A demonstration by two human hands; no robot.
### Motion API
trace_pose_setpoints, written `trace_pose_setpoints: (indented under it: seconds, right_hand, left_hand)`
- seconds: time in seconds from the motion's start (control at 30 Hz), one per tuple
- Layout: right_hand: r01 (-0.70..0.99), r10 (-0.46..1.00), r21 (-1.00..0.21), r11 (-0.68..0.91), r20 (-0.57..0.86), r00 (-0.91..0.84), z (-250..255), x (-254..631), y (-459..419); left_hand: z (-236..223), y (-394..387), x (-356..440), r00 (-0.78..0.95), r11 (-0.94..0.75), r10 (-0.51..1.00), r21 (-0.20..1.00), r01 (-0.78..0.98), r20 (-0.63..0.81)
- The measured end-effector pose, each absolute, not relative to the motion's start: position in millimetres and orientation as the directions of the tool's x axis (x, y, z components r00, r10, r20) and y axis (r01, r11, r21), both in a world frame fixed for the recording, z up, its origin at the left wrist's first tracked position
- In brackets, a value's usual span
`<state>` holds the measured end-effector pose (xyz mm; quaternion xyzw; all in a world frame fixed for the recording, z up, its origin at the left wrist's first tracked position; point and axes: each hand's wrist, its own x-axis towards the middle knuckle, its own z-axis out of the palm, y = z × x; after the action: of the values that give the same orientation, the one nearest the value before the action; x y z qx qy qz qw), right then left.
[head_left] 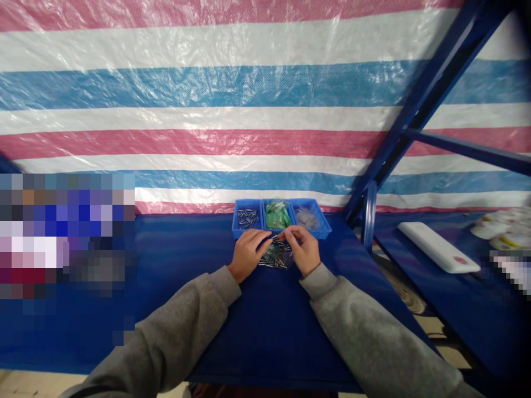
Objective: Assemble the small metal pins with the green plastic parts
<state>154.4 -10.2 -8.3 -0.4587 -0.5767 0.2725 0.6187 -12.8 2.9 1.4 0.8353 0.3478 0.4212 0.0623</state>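
My left hand [250, 253] and my right hand [305, 250] meet over a pile of small metal and greenish pieces [275, 257] on the blue table. The fingers of each are pinched together, and what lies between them is too small to name. Just behind stands a blue tray [324, 225] with three compartments. Its left one holds slim metal pieces [248, 218], the middle one green pieces in clear plastic [277, 214], and the right one pale translucent pieces [306, 218].
A striped plastic sheet [207, 119] hangs behind the blue table [178, 320]. Blue metal bars [409, 124] slant up at the right. Beyond them, a white oblong case [438, 247] and several whitish rolls [498, 226] lie on another blue surface. The left side is pixelated.
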Motion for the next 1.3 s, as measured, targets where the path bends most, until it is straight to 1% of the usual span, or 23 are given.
trace_pose_setpoints:
  seconds: [0.13, 0.33, 0.4, 0.47, 0.57, 0.67, 0.83, 1.03, 1.3]
  right_hand:
    - [0.159, 0.882, -0.889, 0.43, 0.451, 0.134, -10.8, 155.6, -11.9]
    - [0.117, 0.893, -0.9, 0.42, 0.433, 0.122, -13.9, 156.9, -10.7]
    - [0.153, 0.889, -0.892, 0.425, 0.443, 0.112, -14.4, 158.1, -10.6]
    - [0.235, 0.879, -0.869, 0.435, 0.466, 0.097, -14.4, 159.8, -10.9]
    - [0.377, 0.863, -0.811, 0.447, 0.503, 0.059, -13.5, 162.0, -12.2]
    - [0.461, 0.845, -0.759, 0.459, 0.534, 0.037, -12.1, 162.2, -13.6]
    - [0.499, 0.832, -0.732, 0.464, 0.553, 0.038, -10.1, 160.6, -14.4]
    - [0.526, 0.824, -0.709, 0.469, 0.566, 0.029, -10.0, 162.5, -13.6]
    - [0.566, 0.809, -0.661, 0.492, 0.588, -0.017, -6.0, 161.2, -16.7]
  left_hand:
    - [-0.8, 5.2, -14.0, 0.426, -0.763, 0.625, 0.398, 0.51, 0.654]
    - [-1.9, 4.8, -13.7, 0.45, -0.771, 0.623, 0.403, 0.494, 0.64]
    - [-1.3, 4.1, -13.4, 0.44, -0.758, 0.638, 0.413, 0.504, 0.632]
    - [-0.4, 3.5, -13.3, 0.419, -0.74, 0.658, 0.431, 0.517, 0.626]
    - [0.7, 2.9, -13.3, 0.387, -0.717, 0.682, 0.461, 0.522, 0.621]
    - [0.8, 2.9, -13.9, 0.375, -0.711, 0.69, 0.48, 0.514, 0.619]
    - [0.7, 2.8, -15.0, 0.374, -0.721, 0.683, 0.496, 0.485, 0.627]
    - [3.2, 1.3, -13.8, 0.378, -0.742, 0.658, 0.477, 0.471, 0.651]
    - [4.0, 1.2, -15.1, 0.382, -0.742, 0.661, 0.485, 0.464, 0.646]
